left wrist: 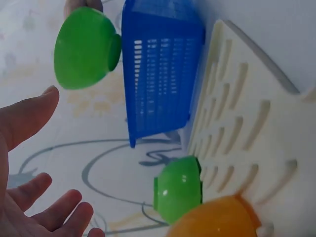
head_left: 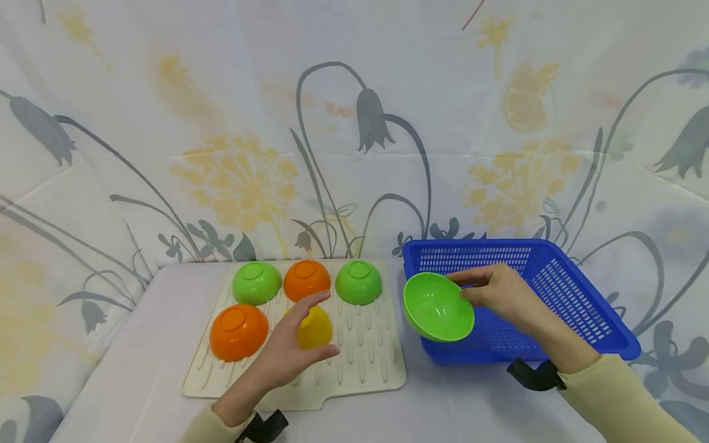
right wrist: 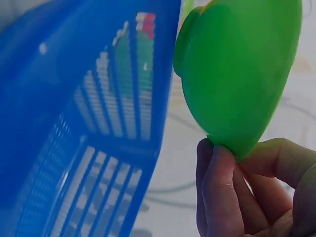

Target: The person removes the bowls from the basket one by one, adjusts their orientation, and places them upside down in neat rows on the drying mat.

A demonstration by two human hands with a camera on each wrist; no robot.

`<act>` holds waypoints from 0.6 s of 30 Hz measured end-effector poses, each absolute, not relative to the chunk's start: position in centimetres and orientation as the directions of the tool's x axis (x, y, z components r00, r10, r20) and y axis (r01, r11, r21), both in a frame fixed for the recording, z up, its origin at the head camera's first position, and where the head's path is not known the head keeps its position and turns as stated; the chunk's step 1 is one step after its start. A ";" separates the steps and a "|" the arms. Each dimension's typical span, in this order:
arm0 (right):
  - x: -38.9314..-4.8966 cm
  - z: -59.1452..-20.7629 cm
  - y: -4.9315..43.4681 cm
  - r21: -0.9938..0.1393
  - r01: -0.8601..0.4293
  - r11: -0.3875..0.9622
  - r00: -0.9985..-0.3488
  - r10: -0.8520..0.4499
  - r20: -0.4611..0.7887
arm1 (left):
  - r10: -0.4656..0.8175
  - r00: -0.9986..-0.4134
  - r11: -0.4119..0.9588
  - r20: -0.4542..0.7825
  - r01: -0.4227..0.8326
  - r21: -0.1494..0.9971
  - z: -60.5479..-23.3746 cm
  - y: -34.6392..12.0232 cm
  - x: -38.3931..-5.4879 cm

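My right hand (head_left: 506,295) pinches the rim of a green bowl (head_left: 439,307) between thumb and fingers. The bowl hangs tilted over the left edge of a blue basket (head_left: 595,307), its inside facing the head camera. My left hand (head_left: 290,344) is held above a cream draining mat (head_left: 365,369), thumb and fingers spread apart with nothing between them. Behind that hand sits a yellow bowl (head_left: 317,329), partly hidden. Also upside down on the mat are an orange bowl (head_left: 238,335) at front left and a back row of green (head_left: 256,284), orange (head_left: 306,280) and green (head_left: 359,283) bowls.
The perforated basket stands right of the mat on a white-covered table (head_left: 149,344). A flower-printed cloth (head_left: 354,123) hangs behind both. A black strap (head_left: 536,374) sits on each wrist.
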State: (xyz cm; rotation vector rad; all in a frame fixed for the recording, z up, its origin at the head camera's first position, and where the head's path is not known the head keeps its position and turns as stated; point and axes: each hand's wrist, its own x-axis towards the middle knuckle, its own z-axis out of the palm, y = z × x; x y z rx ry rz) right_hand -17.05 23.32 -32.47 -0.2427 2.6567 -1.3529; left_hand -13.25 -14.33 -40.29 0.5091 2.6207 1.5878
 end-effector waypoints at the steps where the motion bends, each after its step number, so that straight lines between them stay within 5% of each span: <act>1: -16.9 -32.5 23.0 -0.814 -0.076 0.575 -0.974 -0.217 -0.062 | 0.312 -0.938 0.403 0.148 0.272 0.874 -40.2 -13.9 -13.1; 12: -15.9 -33.7 18.4 -0.858 -0.075 0.508 -0.963 -0.261 -0.071 | 0.490 -0.843 0.177 0.223 0.347 0.921 -39.6 -10.3 -12.5; 18: -15.7 -34.4 17.0 -0.866 -0.079 0.493 -0.972 -0.230 -0.042 | 0.508 -0.839 0.115 0.197 0.292 0.949 -39.4 -9.8 -12.3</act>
